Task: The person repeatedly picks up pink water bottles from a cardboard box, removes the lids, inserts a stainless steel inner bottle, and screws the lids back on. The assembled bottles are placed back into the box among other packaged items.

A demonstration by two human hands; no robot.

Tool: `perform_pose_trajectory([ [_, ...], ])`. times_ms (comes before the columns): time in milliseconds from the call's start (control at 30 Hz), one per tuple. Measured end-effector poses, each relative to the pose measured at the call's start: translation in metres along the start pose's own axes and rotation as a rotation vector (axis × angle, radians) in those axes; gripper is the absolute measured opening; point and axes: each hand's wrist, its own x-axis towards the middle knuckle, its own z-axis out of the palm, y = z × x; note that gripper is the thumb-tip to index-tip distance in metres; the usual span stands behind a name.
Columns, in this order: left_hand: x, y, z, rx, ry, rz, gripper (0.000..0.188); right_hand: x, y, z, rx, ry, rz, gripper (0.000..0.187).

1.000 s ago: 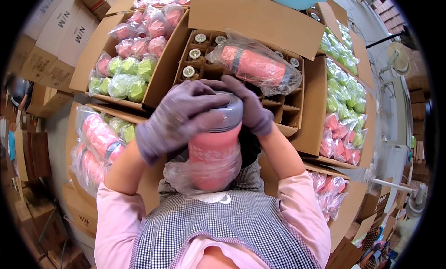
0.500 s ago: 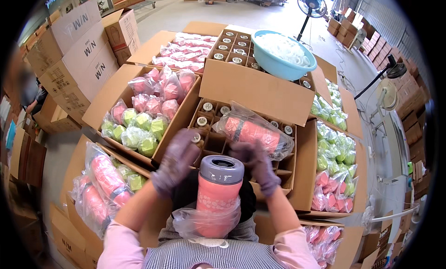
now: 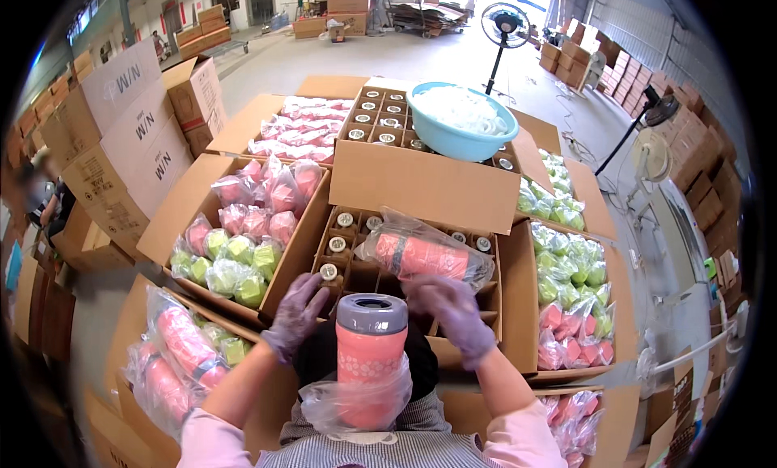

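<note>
A pink tumbler (image 3: 371, 347) with a grey collar and an open hole in its top stands upright at my lap. A crumpled clear plastic bag (image 3: 356, 399) is bunched round its lower half. My left hand (image 3: 296, 316), in a thin purple glove, holds nothing; its fingers are apart beside a silver-topped bottle (image 3: 328, 272) in the divided carton. Gloved likewise, my right hand (image 3: 453, 314) reaches to the right of the tumbler with fingers loosely spread, next to a bagged pink tumbler (image 3: 429, 255) lying across the dividers. Neither hand visibly touches the upright tumbler.
The divided carton (image 3: 421, 173) has its flap raised. Behind it, a light-blue basin (image 3: 461, 144) of white pieces rests on another carton of bottles. Cartons of bagged pink and green items (image 3: 235, 266) flank both sides. A fan (image 3: 503, 27) stands beyond; stacked boxes (image 3: 133, 136) are at left.
The view has tilted up and shifted a little. My left hand has lowered slightly with its fingers spreading; my right hand remains beside the tumbler. The tumbler still stands in its bunched bag.
</note>
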Motion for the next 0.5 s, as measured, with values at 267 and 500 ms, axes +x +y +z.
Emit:
perform_pose_trajectory([
  [267, -0.013, 0.080, 0.032, -1.206, -0.231, -0.256, 0.051, 0.025, -0.062, 0.044, -0.580, -0.622, -0.661, 0.064],
  [500, -0.009, 0.196, -0.060, -0.464, 0.029, -0.327, 0.040, -0.039, -0.068, 0.002, -0.873, -0.430, -0.720, 0.052],
])
